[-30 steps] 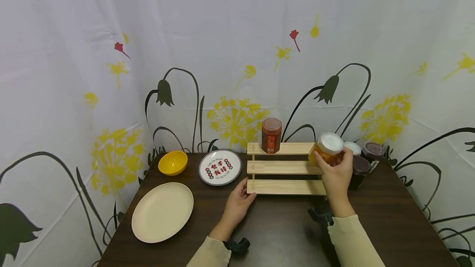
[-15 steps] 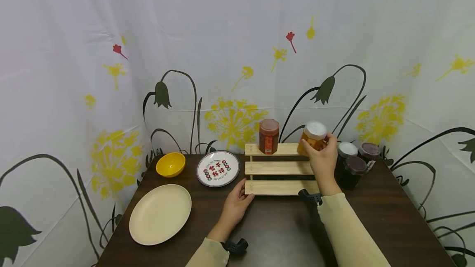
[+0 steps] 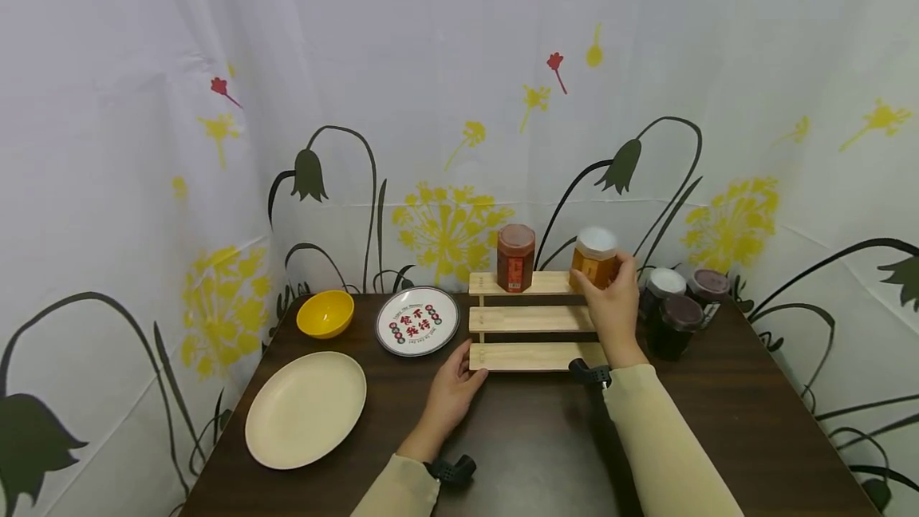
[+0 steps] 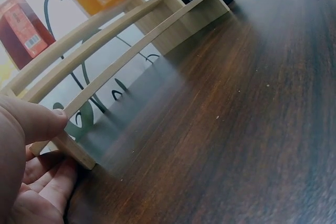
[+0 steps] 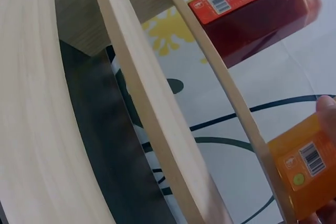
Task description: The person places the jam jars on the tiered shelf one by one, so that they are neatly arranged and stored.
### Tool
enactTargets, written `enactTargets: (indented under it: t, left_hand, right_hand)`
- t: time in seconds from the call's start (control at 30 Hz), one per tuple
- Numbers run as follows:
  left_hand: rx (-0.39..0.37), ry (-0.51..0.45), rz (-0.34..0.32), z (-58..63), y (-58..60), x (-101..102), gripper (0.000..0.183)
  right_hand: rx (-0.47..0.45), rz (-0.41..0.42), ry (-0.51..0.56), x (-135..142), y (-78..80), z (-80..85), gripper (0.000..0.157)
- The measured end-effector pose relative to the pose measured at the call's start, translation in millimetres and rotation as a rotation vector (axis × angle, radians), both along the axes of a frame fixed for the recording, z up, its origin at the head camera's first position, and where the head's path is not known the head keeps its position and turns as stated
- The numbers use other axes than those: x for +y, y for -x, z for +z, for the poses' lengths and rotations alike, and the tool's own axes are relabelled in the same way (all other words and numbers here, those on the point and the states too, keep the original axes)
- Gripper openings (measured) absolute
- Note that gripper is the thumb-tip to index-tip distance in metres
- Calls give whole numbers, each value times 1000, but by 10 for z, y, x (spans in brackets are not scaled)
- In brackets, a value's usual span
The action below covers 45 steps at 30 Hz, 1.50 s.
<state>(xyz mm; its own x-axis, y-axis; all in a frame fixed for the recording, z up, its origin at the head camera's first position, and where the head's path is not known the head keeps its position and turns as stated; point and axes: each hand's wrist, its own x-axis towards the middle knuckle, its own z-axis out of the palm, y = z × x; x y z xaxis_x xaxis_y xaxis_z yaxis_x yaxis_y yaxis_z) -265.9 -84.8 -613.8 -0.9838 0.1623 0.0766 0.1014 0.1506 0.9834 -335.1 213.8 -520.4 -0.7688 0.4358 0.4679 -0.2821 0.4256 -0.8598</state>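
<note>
A three-tier wooden rack (image 3: 531, 319) stands toward the back of the dark table. My left hand (image 3: 449, 396) grips its front left corner; in the left wrist view the thumb (image 4: 44, 121) lies on the lowest slat and the fingers curl beneath. My right hand (image 3: 612, 301) holds an amber jar (image 3: 594, 266) with a white lid, upright at the right part of the top slat. Seen from the right wrist, the jar's base meets that slat's edge. A dark red jar (image 3: 514, 260) with a red label stands on the same slat, to the left.
Right of the rack are several lidded jars, one white-lidded (image 3: 664, 284) and a dark one (image 3: 675, 327) in front. On the left lie a yellow bowl (image 3: 325, 314), a round plate with red characters (image 3: 416, 321) and a large cream plate (image 3: 306, 412). A patterned curtain (image 3: 431, 102) hangs behind.
My right hand has brought the amber jar left from near the dark jars to the top slat, and the jar has gone from tilted to upright. The left hand stays on the rack.
</note>
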Motion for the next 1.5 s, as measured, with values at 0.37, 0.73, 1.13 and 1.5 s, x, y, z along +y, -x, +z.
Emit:
enactTargets:
  t: [0.37, 0.73, 1.13, 1.5]
  left_hand:
    - [8, -18, -2, -10, 29, -12, 70]
    - [0, -46, -5, 74, 49, -16, 70]
    - [-20, -15, 7, 77, 71, -25, 71]
    - [-11, -2, -14, 41, 1, -21, 70]
  right_hand:
    - [-183, 80, -38, 78, 35, 67, 76]
    - [-247, 168, -31, 158, 51, 195, 83]
    - [-287, 172, -110, 164, 51, 210, 88]
    - [-179, 220, 53, 128, -144, -16, 100]
